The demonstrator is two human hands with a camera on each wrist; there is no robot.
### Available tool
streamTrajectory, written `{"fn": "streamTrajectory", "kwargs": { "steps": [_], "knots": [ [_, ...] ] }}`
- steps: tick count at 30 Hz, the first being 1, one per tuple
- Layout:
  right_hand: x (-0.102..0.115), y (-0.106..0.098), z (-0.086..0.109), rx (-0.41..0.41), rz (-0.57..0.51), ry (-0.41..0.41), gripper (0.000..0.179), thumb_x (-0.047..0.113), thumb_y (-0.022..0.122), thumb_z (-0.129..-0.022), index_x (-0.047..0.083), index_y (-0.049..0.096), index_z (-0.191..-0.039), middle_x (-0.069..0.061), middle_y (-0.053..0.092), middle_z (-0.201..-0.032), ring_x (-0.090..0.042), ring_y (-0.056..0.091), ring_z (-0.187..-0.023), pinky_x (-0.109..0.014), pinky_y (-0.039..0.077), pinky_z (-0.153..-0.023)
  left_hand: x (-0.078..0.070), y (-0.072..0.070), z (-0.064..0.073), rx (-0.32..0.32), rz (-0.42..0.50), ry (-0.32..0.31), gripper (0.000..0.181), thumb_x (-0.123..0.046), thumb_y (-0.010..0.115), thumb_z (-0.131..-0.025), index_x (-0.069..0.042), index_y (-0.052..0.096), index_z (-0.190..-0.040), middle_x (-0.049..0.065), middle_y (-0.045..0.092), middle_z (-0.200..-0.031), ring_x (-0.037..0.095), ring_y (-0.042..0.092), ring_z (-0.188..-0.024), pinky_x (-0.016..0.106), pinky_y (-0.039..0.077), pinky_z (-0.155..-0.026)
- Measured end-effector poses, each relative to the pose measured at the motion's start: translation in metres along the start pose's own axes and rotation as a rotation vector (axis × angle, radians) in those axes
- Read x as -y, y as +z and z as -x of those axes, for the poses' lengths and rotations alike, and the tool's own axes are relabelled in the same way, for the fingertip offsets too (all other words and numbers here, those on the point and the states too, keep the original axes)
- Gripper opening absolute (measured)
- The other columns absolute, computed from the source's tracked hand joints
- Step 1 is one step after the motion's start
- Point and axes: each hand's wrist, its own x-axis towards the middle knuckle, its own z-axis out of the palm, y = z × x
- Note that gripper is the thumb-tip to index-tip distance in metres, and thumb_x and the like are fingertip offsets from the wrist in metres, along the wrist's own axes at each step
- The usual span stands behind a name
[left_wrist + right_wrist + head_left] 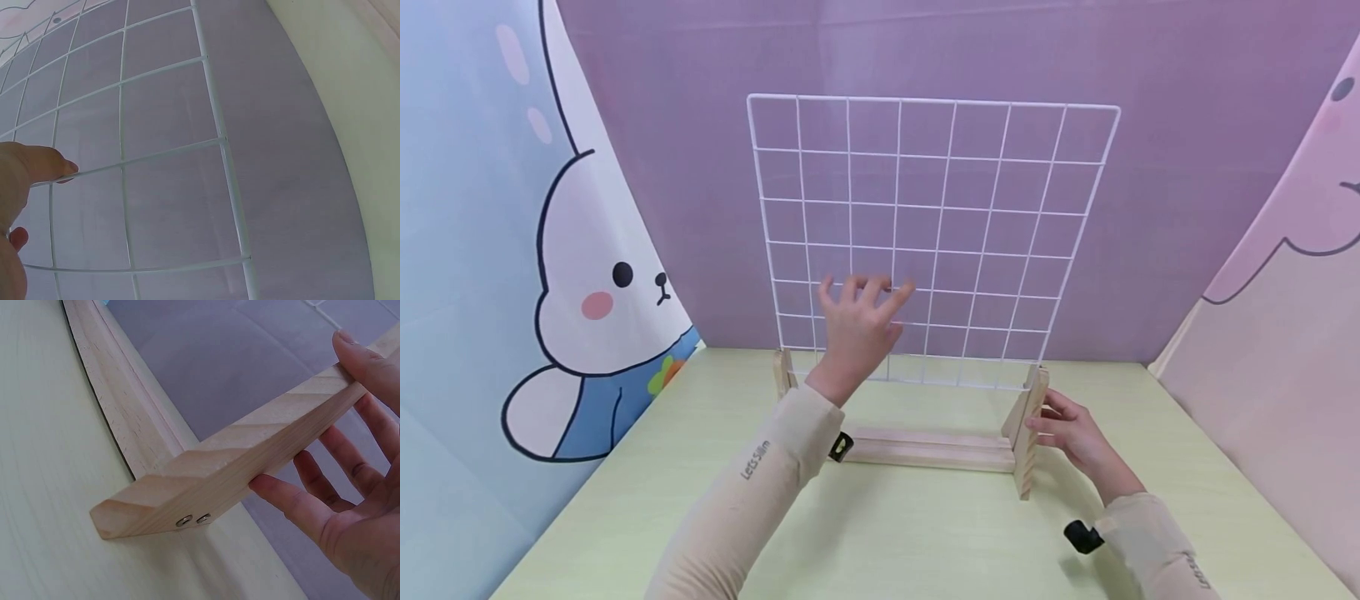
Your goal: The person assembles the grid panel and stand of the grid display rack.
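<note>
A white wire grid panel [977, 205] stands upright in a light wooden stand [925, 458] on the table. My left hand [859, 333] is at the lower left part of the grid, its fingers spread and bent over the wires. In the left wrist view, a fingertip [67, 170] hooks over one wire. At the stand's right end, my right hand [1078, 433] holds the wooden side upright [1030, 437]. The right wrist view shows the thumb [357, 356] over the upright's edge and fingers against its outer face, above two metal screws [184, 520].
The pale yellow-green table [917, 533] lies under the stand. Behind it hangs a purple backdrop [1187, 208]. Printed cartoon cloths cover the left side [467, 250] and the right side [1285, 350]. Black wrist cameras [1082, 537] sit at both sleeves.
</note>
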Motion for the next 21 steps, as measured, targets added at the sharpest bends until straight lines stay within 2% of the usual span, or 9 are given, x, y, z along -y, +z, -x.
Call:
{"fn": "streamTrajectory", "kwargs": {
  "steps": [21],
  "knots": [
    [0.0,0.002,0.001,0.012,-0.005,-0.01,0.051,-0.008,0.058,-0.092,0.036,0.069,-0.115,0.002,0.068,-0.108,-0.01,0.066,-0.095,-0.03,0.057,-0.076,-0.004,0.007,0.023,0.063,0.016,-0.026,0.052,-0.013,0.092,-0.065,-0.02,0.073,-0.113,0.007,0.068,-0.105,0.031,0.06,-0.1,0.07,0.034,-0.096]
  ]
}}
